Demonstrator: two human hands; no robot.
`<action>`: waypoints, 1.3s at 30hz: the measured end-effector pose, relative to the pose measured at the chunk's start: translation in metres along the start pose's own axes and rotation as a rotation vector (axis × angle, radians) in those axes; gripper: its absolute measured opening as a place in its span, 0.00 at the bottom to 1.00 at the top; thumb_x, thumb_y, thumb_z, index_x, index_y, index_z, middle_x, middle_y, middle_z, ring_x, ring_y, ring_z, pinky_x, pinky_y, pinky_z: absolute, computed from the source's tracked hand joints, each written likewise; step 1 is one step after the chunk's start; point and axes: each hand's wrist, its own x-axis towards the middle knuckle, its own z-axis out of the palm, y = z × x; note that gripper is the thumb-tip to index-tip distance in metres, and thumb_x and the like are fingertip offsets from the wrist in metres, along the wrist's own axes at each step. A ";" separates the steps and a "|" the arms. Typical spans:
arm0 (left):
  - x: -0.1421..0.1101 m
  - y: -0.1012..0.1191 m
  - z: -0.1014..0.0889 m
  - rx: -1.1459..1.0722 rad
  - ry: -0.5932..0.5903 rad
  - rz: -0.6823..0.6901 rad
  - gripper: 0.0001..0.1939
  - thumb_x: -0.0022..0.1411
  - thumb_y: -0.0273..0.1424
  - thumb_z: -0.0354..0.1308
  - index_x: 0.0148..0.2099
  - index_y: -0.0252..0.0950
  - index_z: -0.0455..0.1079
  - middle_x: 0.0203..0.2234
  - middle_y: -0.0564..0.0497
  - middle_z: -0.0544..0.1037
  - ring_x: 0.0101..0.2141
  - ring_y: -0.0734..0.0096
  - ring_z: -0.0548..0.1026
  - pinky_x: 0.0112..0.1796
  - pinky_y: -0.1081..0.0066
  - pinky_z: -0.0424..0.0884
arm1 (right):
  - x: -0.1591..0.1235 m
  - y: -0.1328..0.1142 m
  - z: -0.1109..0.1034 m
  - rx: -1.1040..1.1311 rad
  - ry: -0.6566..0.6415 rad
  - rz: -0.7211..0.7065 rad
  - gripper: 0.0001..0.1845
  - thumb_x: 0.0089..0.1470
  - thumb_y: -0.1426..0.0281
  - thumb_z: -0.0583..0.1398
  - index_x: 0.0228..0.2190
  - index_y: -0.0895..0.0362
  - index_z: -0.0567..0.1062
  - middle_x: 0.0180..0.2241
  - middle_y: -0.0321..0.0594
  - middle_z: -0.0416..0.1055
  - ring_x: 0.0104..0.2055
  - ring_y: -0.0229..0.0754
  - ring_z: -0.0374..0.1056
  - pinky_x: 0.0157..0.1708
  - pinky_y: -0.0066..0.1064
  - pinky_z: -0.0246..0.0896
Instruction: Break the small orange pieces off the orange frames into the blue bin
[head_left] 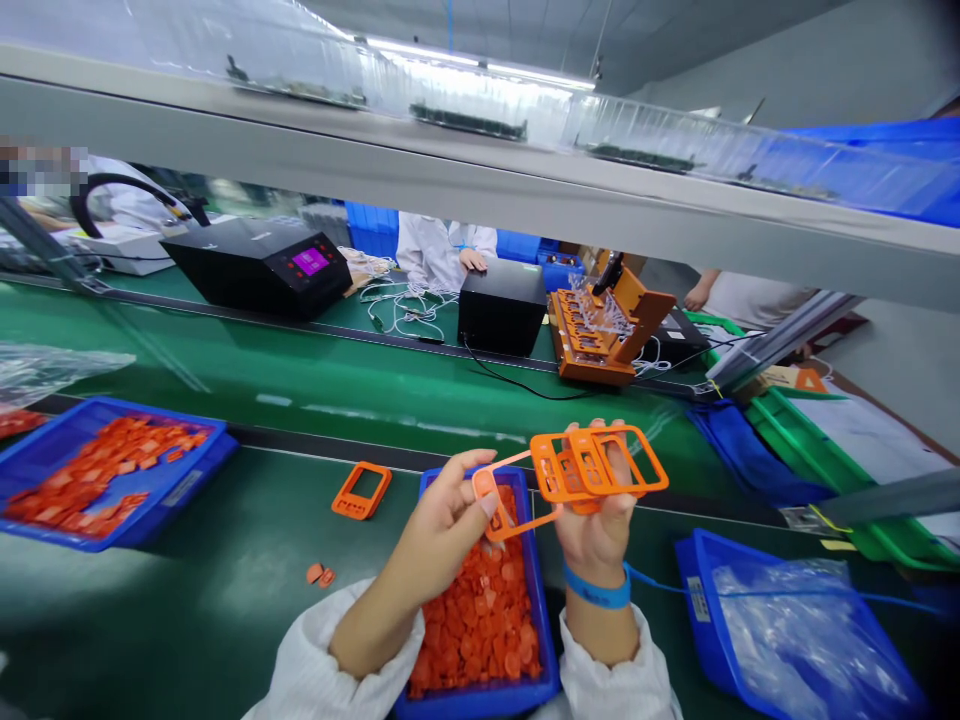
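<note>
My left hand (450,525) pinches the near end of an orange plastic frame (501,500) between thumb and fingers. My right hand (596,525), with a blue wrist strap (598,588), grips several similar orange frames (600,465) stacked unevenly, their openings facing me. The frame in my left hand reaches to this stack and overlaps its left edge. Both hands are above a blue bin (551,640) full of small orange plastic pieces (480,620). A single orange frame (362,491) lies on the dark green table left of the bin, with a few small orange pieces (320,574) nearer me.
At left stands another blue bin (169,505) of orange parts; at right, a blue bin (701,580) holds clear plastic bags. Across a green belt (360,385) are black machines (259,275) and an orange fixture (600,335). A shelf beam (450,180) crosses overhead. Co-workers are beyond.
</note>
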 end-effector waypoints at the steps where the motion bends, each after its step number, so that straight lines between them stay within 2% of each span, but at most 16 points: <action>1: -0.002 0.004 0.000 -0.002 0.004 0.002 0.32 0.68 0.49 0.69 0.60 0.38 0.59 0.36 0.50 0.82 0.29 0.75 0.77 0.32 0.74 0.75 | 0.001 -0.002 -0.001 -0.007 -0.003 -0.006 0.45 0.40 0.42 0.78 0.58 0.38 0.80 0.67 0.41 0.70 0.63 0.56 0.72 0.60 0.55 0.73; 3: -0.004 0.009 -0.001 0.003 0.004 0.024 0.29 0.68 0.48 0.70 0.55 0.38 0.58 0.36 0.50 0.83 0.29 0.76 0.76 0.32 0.76 0.74 | 0.002 -0.003 -0.003 -0.022 -0.018 -0.011 0.45 0.39 0.42 0.78 0.59 0.38 0.80 0.67 0.40 0.70 0.63 0.56 0.73 0.59 0.54 0.74; 5: -0.004 0.011 -0.001 0.010 -0.001 0.051 0.26 0.70 0.46 0.69 0.55 0.38 0.59 0.37 0.48 0.84 0.31 0.76 0.78 0.34 0.77 0.74 | 0.001 -0.003 -0.005 -0.036 -0.049 -0.003 0.45 0.40 0.42 0.78 0.59 0.36 0.79 0.68 0.39 0.70 0.62 0.56 0.73 0.59 0.54 0.74; 10: -0.005 0.014 -0.005 -0.006 -0.072 0.142 0.21 0.76 0.41 0.63 0.62 0.37 0.63 0.48 0.44 0.86 0.44 0.70 0.84 0.50 0.70 0.78 | -0.002 0.003 -0.005 -0.054 -0.135 0.002 0.46 0.40 0.44 0.79 0.60 0.37 0.78 0.66 0.39 0.71 0.61 0.56 0.75 0.60 0.53 0.72; 15: -0.005 0.011 -0.010 0.037 -0.143 0.256 0.22 0.79 0.40 0.58 0.69 0.41 0.64 0.55 0.44 0.84 0.53 0.69 0.83 0.54 0.72 0.76 | -0.006 0.005 -0.005 -0.035 -0.166 -0.027 0.45 0.39 0.47 0.80 0.59 0.38 0.79 0.59 0.38 0.78 0.58 0.55 0.78 0.61 0.51 0.72; 20: -0.006 0.006 -0.013 0.035 -0.172 0.342 0.23 0.80 0.41 0.55 0.73 0.47 0.65 0.61 0.45 0.80 0.57 0.68 0.81 0.56 0.74 0.75 | -0.011 0.004 -0.001 -0.018 -0.168 -0.063 0.44 0.39 0.49 0.81 0.58 0.41 0.80 0.57 0.41 0.80 0.57 0.56 0.80 0.58 0.49 0.76; 31: -0.007 0.009 -0.006 -0.005 -0.130 0.278 0.27 0.77 0.46 0.59 0.72 0.42 0.66 0.59 0.40 0.81 0.55 0.61 0.81 0.56 0.67 0.75 | -0.021 0.005 0.008 -0.016 -0.156 0.007 0.47 0.34 0.50 0.83 0.57 0.40 0.79 0.56 0.41 0.79 0.59 0.60 0.78 0.60 0.57 0.73; 36: -0.007 0.007 -0.004 0.032 -0.113 0.253 0.28 0.77 0.48 0.59 0.71 0.40 0.65 0.55 0.41 0.82 0.44 0.69 0.82 0.55 0.68 0.74 | -0.021 0.006 0.009 -0.002 -0.196 0.021 0.46 0.35 0.50 0.83 0.57 0.40 0.79 0.56 0.40 0.79 0.60 0.59 0.77 0.60 0.54 0.74; 39: -0.005 0.005 -0.002 0.000 -0.113 0.222 0.31 0.75 0.49 0.61 0.70 0.39 0.64 0.48 0.42 0.84 0.38 0.72 0.80 0.45 0.73 0.76 | -0.021 0.006 0.010 0.006 -0.214 0.035 0.46 0.36 0.51 0.83 0.57 0.40 0.79 0.56 0.41 0.79 0.61 0.58 0.77 0.60 0.54 0.74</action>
